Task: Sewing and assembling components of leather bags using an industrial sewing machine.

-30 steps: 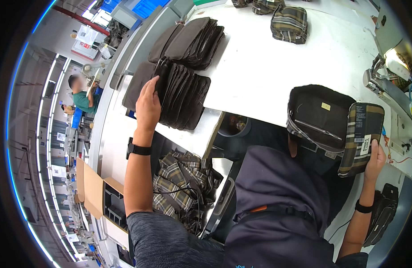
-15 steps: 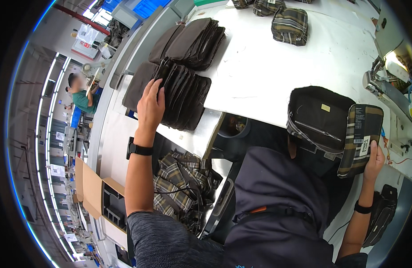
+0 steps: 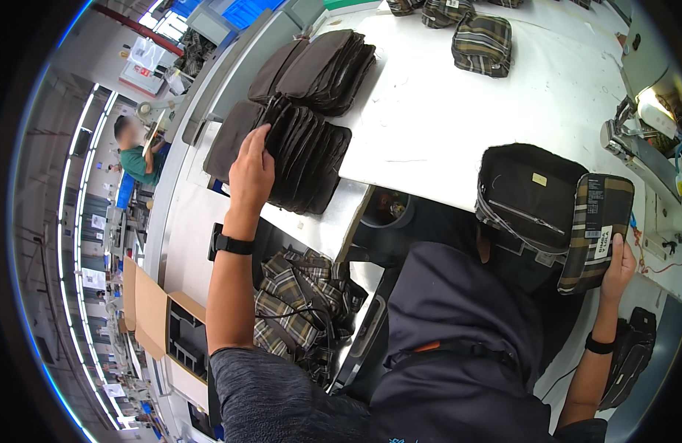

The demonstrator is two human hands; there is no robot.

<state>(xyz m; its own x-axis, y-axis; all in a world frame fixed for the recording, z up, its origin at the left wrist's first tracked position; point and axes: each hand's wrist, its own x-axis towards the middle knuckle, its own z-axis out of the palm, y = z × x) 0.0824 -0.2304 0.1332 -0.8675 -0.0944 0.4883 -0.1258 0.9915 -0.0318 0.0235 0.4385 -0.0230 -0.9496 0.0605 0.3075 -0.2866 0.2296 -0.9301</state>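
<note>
My left hand [image 3: 252, 168] is at the front stack of dark brown fabric panels [image 3: 307, 159] on the left of the table. Its fingers are drawn together at the edge of a panel; the fingertips are partly lost against the dark cloth. My right hand [image 3: 618, 269] grips the lower edge of the plaid flap of an unfinished bag [image 3: 522, 184], thumb over a white label. The bag lies open at the table's front edge, dark lining facing up, with a zipper along its near side and a small yellow tag inside.
Behind the front stack stand more dark panels [image 3: 322, 70]. Finished-looking plaid pouches [image 3: 482, 46] sit at the far edge. A sewing machine [image 3: 636, 140] is at right. Plaid pieces [image 3: 311, 303] hang low left beside an open carton [image 3: 167, 317]; a bin [image 3: 389, 210] sits below the table.
My left hand's fingers have drawn closer together at the panel edge and shifted slightly. My right hand and the bag stay nearly still.
</note>
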